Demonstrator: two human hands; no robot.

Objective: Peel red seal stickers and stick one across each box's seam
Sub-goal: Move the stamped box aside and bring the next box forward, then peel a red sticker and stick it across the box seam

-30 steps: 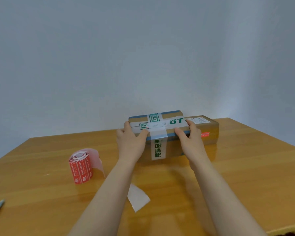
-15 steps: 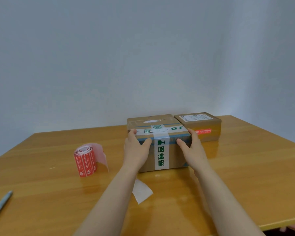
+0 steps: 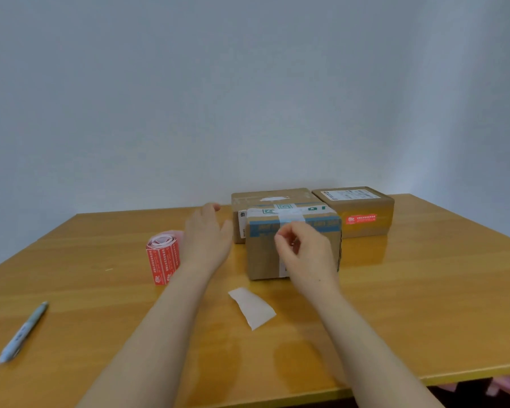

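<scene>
On the head camera I am seeing the left grip [image 3: 208, 240] hovering at mid-frame with straight fingers, holding nothing, between the roll of red seal stickers [image 3: 163, 257] standing on the bench [image 3: 424, 304] and the front box [image 3: 262, 257]. The right grip [image 3: 306, 254] is hanging before that box's near face, fingers curled; I cannot tell whether it is pinching anything. A rear box [image 3: 271, 197] is sitting just behind, and the right box [image 3: 365, 207] is wearing a red seal sticker [image 3: 361, 219] on its front. A white backing scrap [image 3: 253, 307] is lying below the hands, a pen [image 3: 22, 331] at lower left.
</scene>
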